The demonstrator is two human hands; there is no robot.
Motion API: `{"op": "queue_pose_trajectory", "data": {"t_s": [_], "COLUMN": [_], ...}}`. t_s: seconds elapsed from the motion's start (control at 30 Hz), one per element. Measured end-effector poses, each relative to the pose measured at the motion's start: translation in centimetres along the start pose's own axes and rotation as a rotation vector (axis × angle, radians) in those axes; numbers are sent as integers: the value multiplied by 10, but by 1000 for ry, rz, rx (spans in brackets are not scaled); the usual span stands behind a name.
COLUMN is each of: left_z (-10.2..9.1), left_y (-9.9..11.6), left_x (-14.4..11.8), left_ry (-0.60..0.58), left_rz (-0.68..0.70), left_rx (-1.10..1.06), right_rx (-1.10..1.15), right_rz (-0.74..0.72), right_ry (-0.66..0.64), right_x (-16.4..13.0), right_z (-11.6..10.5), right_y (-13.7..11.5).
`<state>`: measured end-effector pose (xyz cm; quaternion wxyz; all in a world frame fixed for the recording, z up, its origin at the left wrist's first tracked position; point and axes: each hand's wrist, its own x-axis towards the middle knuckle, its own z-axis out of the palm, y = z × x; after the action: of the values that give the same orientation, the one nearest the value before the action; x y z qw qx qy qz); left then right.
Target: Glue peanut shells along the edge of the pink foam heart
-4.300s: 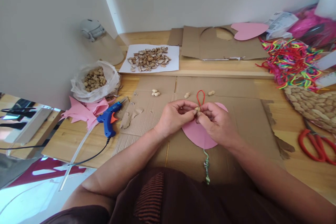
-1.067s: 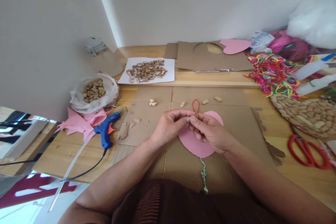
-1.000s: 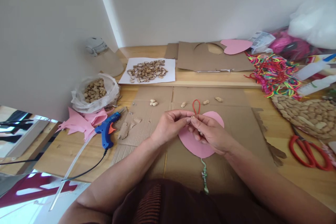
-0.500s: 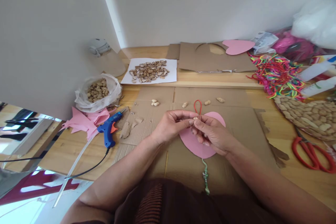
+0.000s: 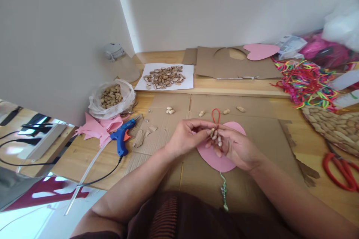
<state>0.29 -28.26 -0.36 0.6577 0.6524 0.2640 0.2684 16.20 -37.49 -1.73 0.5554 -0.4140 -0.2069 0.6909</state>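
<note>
The left hand [image 5: 187, 137] and right hand [image 5: 235, 148] met above the pink paper heart [image 5: 221, 158], which lay flat on the cardboard sheet [image 5: 252, 134] on the tabletop [image 5: 92, 157]; the fingers of both hands were pinched together on a small peanut shell [image 5: 213, 132]; a red cord loop [image 5: 215, 115] projected from the heart's top; a blue glue gun [image 5: 122, 141] lay well apart to the left.
</note>
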Motion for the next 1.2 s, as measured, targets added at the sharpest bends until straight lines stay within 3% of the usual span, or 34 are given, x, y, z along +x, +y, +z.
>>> {"op": "queue_pose_trajectory", "data": {"t_s": [0.2,0.4,0.5,0.6,0.73,0.83,1.2], "left_z": [-22,-64,-87,-102,-103,-98,-95], "left_y": [-16,-16,-8,-5,-7,-6,-7], "left_x": [19,29,26,25,26,26,23], "left_ry": [398,521,585,515,346,280,277], "left_rz": [184,279,186,6,-105,-124,-96], "left_rx": [449,709,889,976,1038,1106,1080], "right_rx": [-68,-102,-116,-104,-40,-19,-59], "right_rz": [69,52,45,51,66,97,74], "right_ry": [-26,-29,-19,-16,30,58,41], "right_x": [-5,-7,-7,-6,-5,-5,-6], "right_z": [1,4,4,2,1,2,2], "right_y": [5,7,5,4,3,0,3]}}
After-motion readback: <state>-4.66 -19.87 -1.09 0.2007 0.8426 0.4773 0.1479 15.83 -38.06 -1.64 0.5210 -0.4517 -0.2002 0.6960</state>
